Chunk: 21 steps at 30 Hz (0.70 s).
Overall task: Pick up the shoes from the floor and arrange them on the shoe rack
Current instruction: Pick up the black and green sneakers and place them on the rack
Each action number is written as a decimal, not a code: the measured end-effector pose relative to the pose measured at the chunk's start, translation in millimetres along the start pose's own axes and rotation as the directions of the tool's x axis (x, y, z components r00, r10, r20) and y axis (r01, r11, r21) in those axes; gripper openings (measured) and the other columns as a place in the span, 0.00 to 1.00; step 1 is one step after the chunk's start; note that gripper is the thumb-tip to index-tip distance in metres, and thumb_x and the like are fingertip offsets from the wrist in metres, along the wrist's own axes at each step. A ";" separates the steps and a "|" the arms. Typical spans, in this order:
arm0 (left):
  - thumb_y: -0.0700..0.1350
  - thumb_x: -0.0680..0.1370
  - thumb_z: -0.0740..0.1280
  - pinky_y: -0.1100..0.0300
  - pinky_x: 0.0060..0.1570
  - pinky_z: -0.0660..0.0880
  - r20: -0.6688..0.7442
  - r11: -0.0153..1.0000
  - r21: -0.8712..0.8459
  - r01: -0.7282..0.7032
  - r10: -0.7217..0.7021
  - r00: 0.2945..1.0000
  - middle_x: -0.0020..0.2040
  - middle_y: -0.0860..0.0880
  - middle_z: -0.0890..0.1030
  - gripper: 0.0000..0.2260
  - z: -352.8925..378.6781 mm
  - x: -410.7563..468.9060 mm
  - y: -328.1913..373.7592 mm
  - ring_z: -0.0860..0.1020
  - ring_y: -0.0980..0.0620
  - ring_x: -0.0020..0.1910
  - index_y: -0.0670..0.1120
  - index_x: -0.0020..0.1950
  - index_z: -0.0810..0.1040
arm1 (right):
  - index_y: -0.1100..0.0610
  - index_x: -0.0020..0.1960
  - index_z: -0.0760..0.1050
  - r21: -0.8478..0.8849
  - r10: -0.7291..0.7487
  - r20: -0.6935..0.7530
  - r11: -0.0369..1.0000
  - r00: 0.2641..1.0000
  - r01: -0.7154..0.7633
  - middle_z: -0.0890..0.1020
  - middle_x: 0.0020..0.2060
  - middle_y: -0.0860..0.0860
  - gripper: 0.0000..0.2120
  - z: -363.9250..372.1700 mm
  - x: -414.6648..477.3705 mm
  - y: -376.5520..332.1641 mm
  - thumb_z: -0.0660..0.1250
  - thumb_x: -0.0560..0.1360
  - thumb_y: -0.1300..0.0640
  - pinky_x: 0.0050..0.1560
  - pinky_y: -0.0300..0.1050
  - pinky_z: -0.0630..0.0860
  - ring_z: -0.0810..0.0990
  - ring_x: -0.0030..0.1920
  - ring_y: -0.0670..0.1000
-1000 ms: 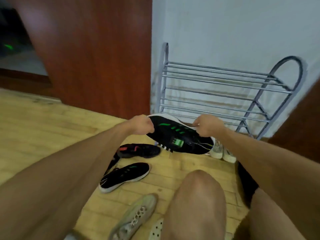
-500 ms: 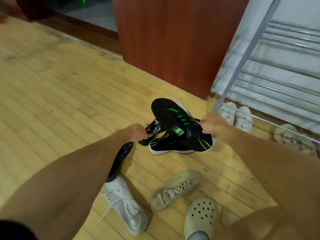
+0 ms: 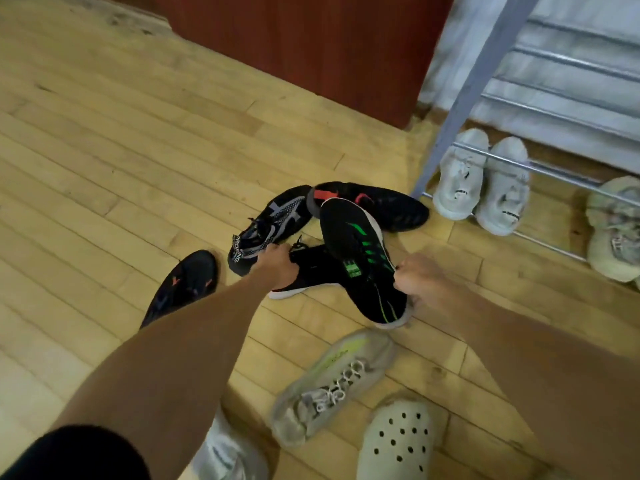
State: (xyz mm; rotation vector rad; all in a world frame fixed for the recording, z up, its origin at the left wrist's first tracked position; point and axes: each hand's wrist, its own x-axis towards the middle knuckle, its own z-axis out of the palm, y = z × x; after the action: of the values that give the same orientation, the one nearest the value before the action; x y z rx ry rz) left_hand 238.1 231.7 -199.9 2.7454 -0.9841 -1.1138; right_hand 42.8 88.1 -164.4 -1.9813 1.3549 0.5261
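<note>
My right hand (image 3: 412, 278) grips the heel of a black sneaker with green stripes (image 3: 360, 258) and holds it tilted just above the floor. Its matching black sneaker with a white sole (image 3: 311, 277) lies on the wooden floor beneath it. My left hand (image 3: 277, 261) is closed on the collar of that matching sneaker. The grey metal shoe rack (image 3: 464, 95) stands at the upper right against the wall. A pale grey pair (image 3: 457, 178) and a beige sneaker (image 3: 613, 230) sit on its bottom bars.
Loose on the floor lie a black and grey knit shoe (image 3: 270, 233), a black shoe with red marks (image 3: 381, 206), its mate (image 3: 187, 285), a grey-green sneaker (image 3: 332, 379), a white clog (image 3: 398, 441) and a white sneaker (image 3: 225, 452). A red-brown wooden panel (image 3: 311, 46) stands behind.
The view dropped from the rack to the floor. My right hand lowered the green-striped sneaker. My left hand let go of its toe and closed on the matching sneaker.
</note>
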 end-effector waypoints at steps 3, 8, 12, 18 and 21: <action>0.43 0.76 0.57 0.42 0.67 0.60 0.007 0.985 0.104 0.137 -0.139 0.990 0.72 0.41 0.64 0.24 22.1 23.2 -0.6 0.60 0.39 0.72 0.44 0.73 0.59 | 0.61 0.64 0.71 0.057 0.037 0.103 0.997 0.994 -0.044 0.76 0.61 0.59 0.16 14.1 14.1 12.9 0.59 0.78 0.60 0.48 0.48 0.73 0.76 0.58 0.60; 0.48 0.76 0.63 0.42 0.66 0.62 -0.037 0.923 0.361 0.137 -0.133 0.990 0.68 0.39 0.65 0.22 28.2 43.5 -4.8 0.63 0.37 0.68 0.42 0.68 0.66 | 0.61 0.67 0.64 0.096 0.045 0.166 0.993 0.985 -0.061 0.75 0.63 0.60 0.23 27.1 26.2 33.5 0.65 0.74 0.60 0.51 0.47 0.70 0.74 0.62 0.60; 0.51 0.73 0.67 0.46 0.64 0.67 0.159 0.943 0.326 0.070 -0.128 0.979 0.63 0.39 0.73 0.25 23.1 41.8 -9.4 0.69 0.38 0.64 0.43 0.68 0.69 | 0.62 0.65 0.66 0.091 0.040 0.154 0.994 0.987 -0.054 0.76 0.61 0.60 0.21 25.4 22.2 35.2 0.66 0.73 0.62 0.52 0.47 0.73 0.75 0.62 0.60; 0.40 0.74 0.68 0.50 0.53 0.77 0.370 0.962 -0.105 0.253 -0.198 0.908 0.65 0.43 0.71 0.21 43.8 -2.8 3.3 0.72 0.42 0.62 0.40 0.66 0.69 | 0.62 0.67 0.64 0.003 0.038 0.142 0.999 0.989 -0.038 0.74 0.63 0.61 0.22 13.3 -5.9 35.7 0.65 0.75 0.62 0.49 0.48 0.74 0.75 0.62 0.61; 0.34 0.71 0.69 0.49 0.47 0.79 0.403 0.881 -0.339 0.330 -0.181 0.897 0.60 0.41 0.76 0.16 52.9 -31.4 11.3 0.76 0.42 0.58 0.38 0.58 0.75 | 0.62 0.64 0.68 -0.001 -0.001 0.065 1.000 0.998 0.001 0.76 0.61 0.60 0.18 -1.7 -28.1 41.1 0.65 0.75 0.63 0.46 0.45 0.72 0.77 0.60 0.60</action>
State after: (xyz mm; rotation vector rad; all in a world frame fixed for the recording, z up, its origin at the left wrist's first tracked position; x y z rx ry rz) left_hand 181.2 251.3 -217.0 2.4261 -0.3321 -1.6898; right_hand -5.9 95.5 -157.2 -1.9486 1.3140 0.5866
